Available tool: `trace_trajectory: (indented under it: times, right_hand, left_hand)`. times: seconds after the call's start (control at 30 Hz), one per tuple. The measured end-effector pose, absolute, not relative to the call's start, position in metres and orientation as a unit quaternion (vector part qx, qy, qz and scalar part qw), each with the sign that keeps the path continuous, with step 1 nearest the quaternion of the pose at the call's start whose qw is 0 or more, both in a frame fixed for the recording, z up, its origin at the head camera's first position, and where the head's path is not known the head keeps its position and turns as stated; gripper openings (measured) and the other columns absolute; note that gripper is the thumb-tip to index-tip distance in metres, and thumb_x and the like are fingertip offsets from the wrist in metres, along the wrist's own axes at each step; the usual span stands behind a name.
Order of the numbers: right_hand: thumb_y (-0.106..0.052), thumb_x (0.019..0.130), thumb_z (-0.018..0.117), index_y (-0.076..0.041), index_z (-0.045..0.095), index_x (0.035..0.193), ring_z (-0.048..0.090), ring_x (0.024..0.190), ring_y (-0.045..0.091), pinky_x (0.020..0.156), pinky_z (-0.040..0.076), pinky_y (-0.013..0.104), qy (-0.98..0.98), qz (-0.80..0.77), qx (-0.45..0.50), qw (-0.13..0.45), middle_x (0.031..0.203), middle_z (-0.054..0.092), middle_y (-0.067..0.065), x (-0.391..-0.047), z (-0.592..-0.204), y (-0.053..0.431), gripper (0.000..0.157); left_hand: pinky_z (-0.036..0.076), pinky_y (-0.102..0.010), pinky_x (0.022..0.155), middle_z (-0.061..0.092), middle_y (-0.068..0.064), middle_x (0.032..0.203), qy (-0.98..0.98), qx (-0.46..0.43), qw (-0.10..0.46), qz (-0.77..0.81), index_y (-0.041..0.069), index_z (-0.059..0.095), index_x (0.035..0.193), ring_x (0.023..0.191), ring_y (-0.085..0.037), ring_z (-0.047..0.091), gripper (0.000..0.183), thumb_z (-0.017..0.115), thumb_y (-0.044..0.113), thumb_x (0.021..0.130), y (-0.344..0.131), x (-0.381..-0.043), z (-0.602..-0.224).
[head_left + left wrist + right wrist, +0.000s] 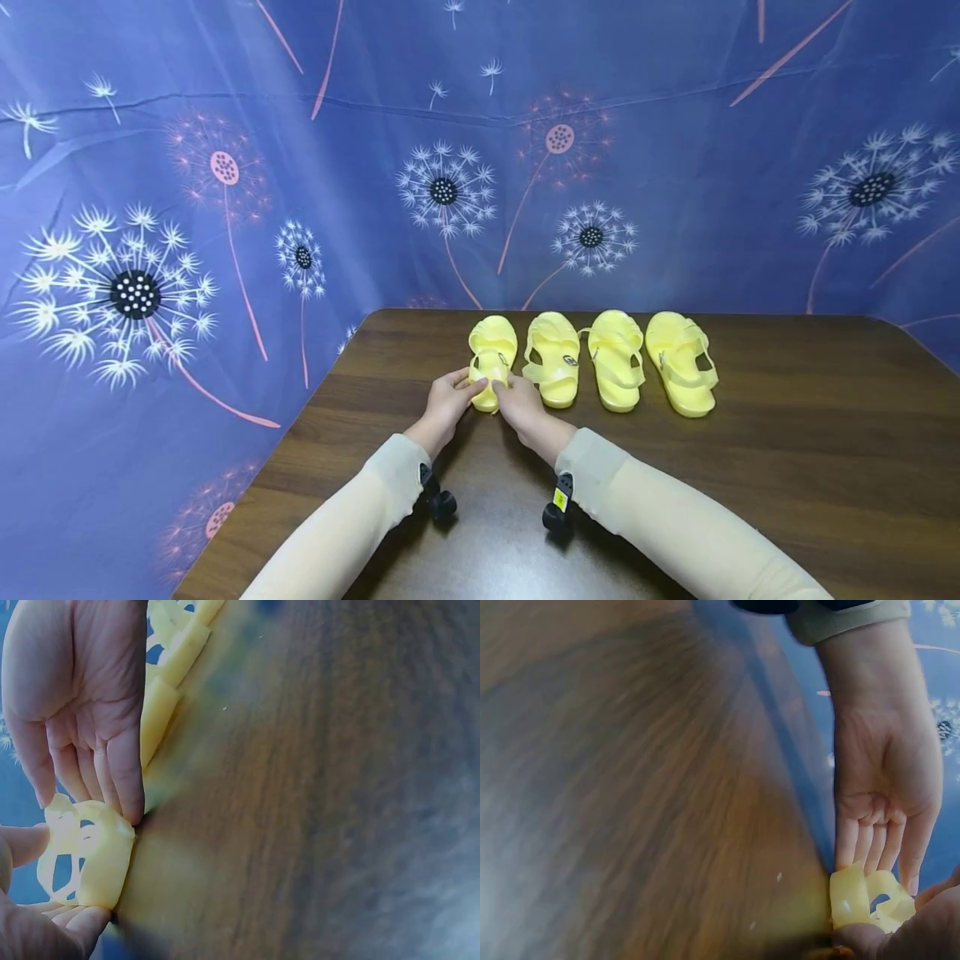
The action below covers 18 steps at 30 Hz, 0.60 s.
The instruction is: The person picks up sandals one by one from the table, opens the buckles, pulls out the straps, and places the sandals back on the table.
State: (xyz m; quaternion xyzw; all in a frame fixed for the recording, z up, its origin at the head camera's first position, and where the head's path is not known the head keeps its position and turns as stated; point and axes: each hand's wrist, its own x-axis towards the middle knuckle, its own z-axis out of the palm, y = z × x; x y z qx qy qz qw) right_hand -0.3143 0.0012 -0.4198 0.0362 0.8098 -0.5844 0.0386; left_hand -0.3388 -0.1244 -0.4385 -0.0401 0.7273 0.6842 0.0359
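A yellow sandal (492,335) lies leftmost on the table, its toe toward the back and its heel toward me. My left hand (446,407) holds its left side, the thumb against the back strap and the fingers along the edge. On the opposite side my right hand (527,410) holds it the same way, its thumb near the strap. Both wrist views show the heel end of the sandal (109,862) between the two hands, the strap standing up with gaps under it. The sole's underside is hidden.
Three more yellow sandals stand in a row to the right: one (553,357) close beside my right hand, a second (617,362) and a third (682,367) slightly angled. The brown wooden table (795,450) meets a blue dandelion-print cloth (675,192) behind.
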Motion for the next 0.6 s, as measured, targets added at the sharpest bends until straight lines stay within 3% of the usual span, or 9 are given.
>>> trace_trajectory:
  times: [0.2,0.6]
  right_hand:
    - [-0.019,0.101,0.046,0.008,0.034,0.144,0.027,0.143,0.034,0.117,0.025,0.046,0.809,-0.585,0.039,0.046,0.155,0.029,0.017,-0.310,-0.421,0.003,0.052]
    - [-0.019,0.101,0.047,0.006,0.036,0.144,0.026,0.144,0.034,0.118,0.024,0.047,0.814,-0.579,0.038,0.041,0.156,0.029,0.016,-0.302,-0.424,0.001,0.051]
  left_hand:
    - [0.045,-0.040,0.105,0.052,-0.025,0.138,0.727,-0.039,0.028,0.685,-0.008,0.044,0.139,0.130,-0.031,0.050,0.056,0.066,0.016,0.093,-0.124,-0.333,-0.441]
    - [0.046,-0.043,0.104,0.050,-0.032,0.136,0.729,-0.019,0.022,0.684,-0.015,0.043,0.136,0.129,-0.037,0.049,0.053,0.063,0.005,0.092,-0.125,-0.313,-0.424]
